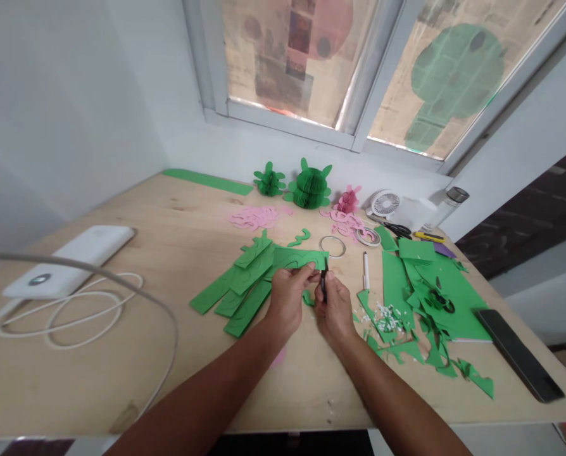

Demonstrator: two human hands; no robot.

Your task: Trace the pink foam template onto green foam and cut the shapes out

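My left hand (290, 294) pinches a green paper strip (295, 256) marked with curved outlines. Black scissors (324, 285) are in my right hand (335, 307), their blades at the strip's right end. Just left of my hands, several green strips (249, 282) lie overlapped. A curly green cut-out (299, 238) rests behind the held strip, and another small green piece (308, 297) is partly hidden between my hands.
Green sheets (463, 297), scraps (435, 348) and a phone (520, 354) lie at right, beside a white pen (366, 270). Pink cut-outs (259, 217) and green paper figures (310, 187) are behind. A white device (69, 263) with cables sits left.
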